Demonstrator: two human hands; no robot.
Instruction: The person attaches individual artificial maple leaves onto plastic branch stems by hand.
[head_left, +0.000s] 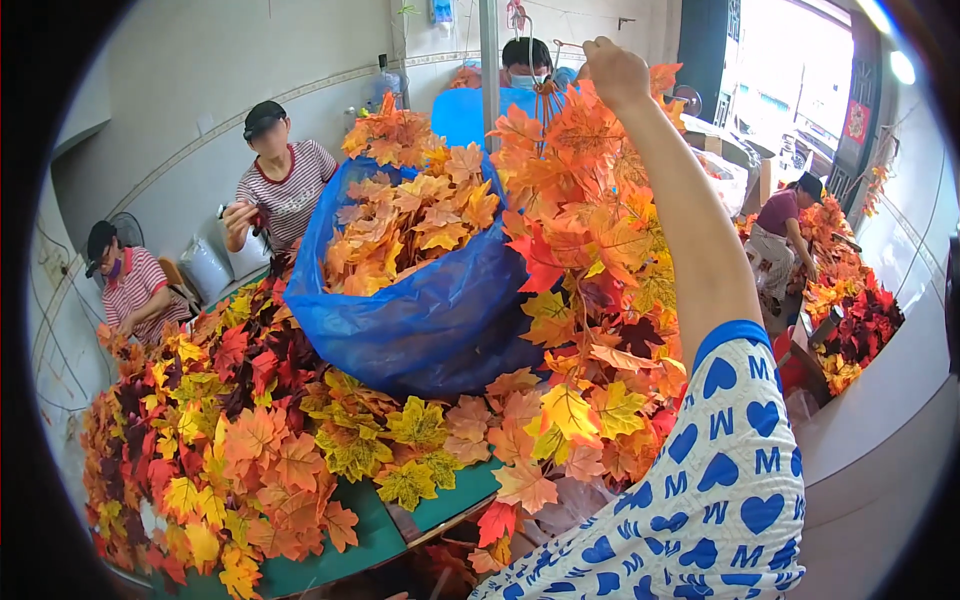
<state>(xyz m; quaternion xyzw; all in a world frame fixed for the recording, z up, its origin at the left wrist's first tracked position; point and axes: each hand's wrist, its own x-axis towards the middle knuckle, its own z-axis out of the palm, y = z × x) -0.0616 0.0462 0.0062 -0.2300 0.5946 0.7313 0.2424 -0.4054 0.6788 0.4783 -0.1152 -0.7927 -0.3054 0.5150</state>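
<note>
Below raised right hand [614,70]: leaf garland [585,280] hanging from grip.

Green table [370,545] w/ fake autumn leaves [250,430] heaped, blue bag [430,310] atop.

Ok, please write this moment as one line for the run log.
right hand: raised, gripping top of hanging autumn-leaf garland | left hand: not in view | blue plastic bag: full of leaves, beside garland | green table: leaf piles
</note>
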